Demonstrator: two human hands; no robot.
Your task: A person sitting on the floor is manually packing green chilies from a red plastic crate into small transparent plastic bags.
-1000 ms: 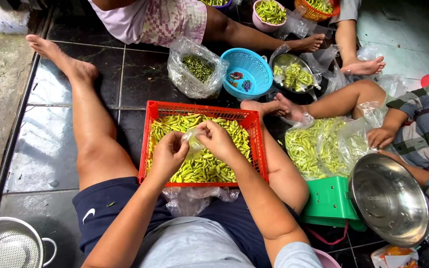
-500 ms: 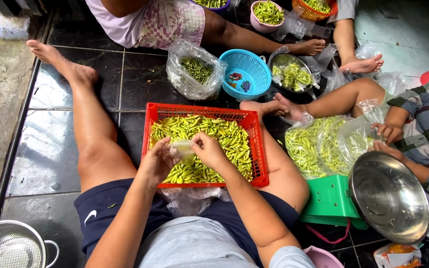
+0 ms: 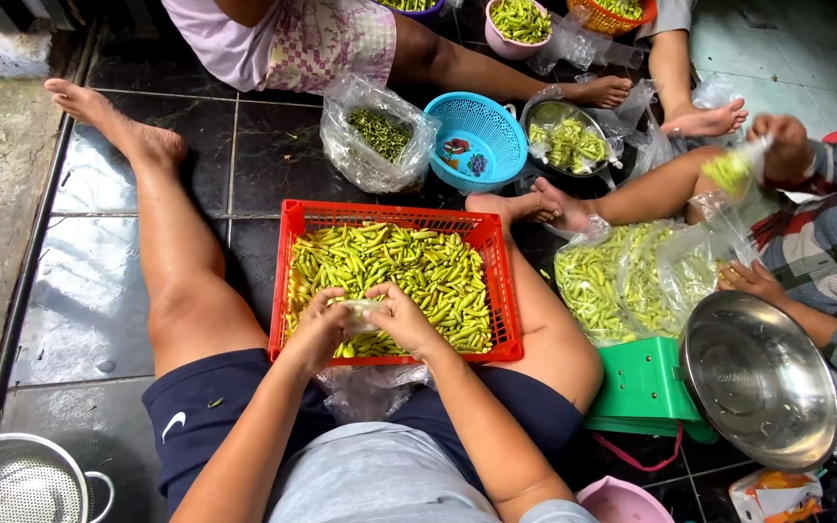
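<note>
A red plastic basket (image 3: 299, 225) full of green chillies (image 3: 409, 266) rests between my legs on the dark tiled floor. My left hand (image 3: 318, 327) and my right hand (image 3: 399, 318) meet over the basket's near edge. Together they hold a small clear plastic bag (image 3: 360, 312) pinched between the fingers. More clear bags (image 3: 360, 389) lie crumpled on my lap under the basket's edge.
A clear bag of chilli stems (image 3: 372, 136), a blue basket (image 3: 477, 140) and a metal bowl of chillies (image 3: 566, 143) sit beyond. At right are a large bag of chillies (image 3: 622, 281), a green scale (image 3: 643, 389), a steel bowl (image 3: 758, 380) and another person's hands. A colander (image 3: 21, 482) stands bottom left.
My hands have drawn back from the middle of the basket to its near edge, still on the small bag. The person at right has lifted a small bag of chillies.
</note>
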